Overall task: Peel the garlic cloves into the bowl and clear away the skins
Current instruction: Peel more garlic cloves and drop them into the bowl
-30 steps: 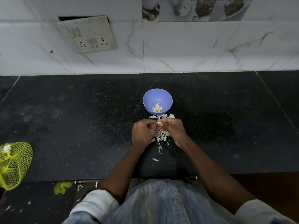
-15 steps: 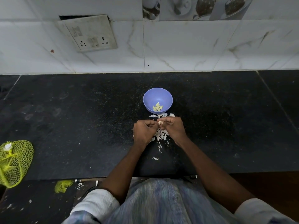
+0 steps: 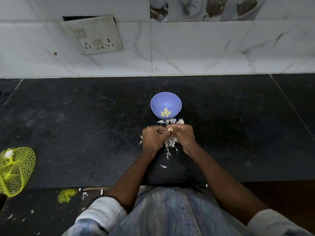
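L hand (image 3: 154, 139): fingers curled in, tips meeting the clove; pinching it from its side.
R hand (image 3: 183, 136): fingers curled too, pinching the same clove from the other side. Which hand does the picking, can't tell.
Clove (image 3: 170, 129): 1 in hand, pale, held between both sets of fingertips, just above the counter (image 3: 85, 133).
Clove handling (my guess): tiny, light, firm; slick once bare. Best pinched at the two ends w/ thumb + forefinger so the flat sides stay free for a nail to lift skin. Squeeze too hard and it prob pops out.
Bowl (image 3: 166, 97): 1, blue, just beyond the fingertips, close but not touching hands.
Peeled cloves (image 3: 165, 112): in bowl, on the side nearest the hands; approx 6-8, too small and bunched to count exactly.
Skins (image 3: 170, 143): papery white scatter under and between both hands, some poking out beyond knuckles toward bowl, a few stray bits back toward the wrists. Too many to count. Feather-light, flimsy; prob better swept together w/ the hand edge than picked 1 by 1.
Net bag (image 3: 15, 169): 1, yellow mesh, far off to L hand's side at counter edge; white bit inside at top.
Progress (est): mid-peel; skins not yet cleared.
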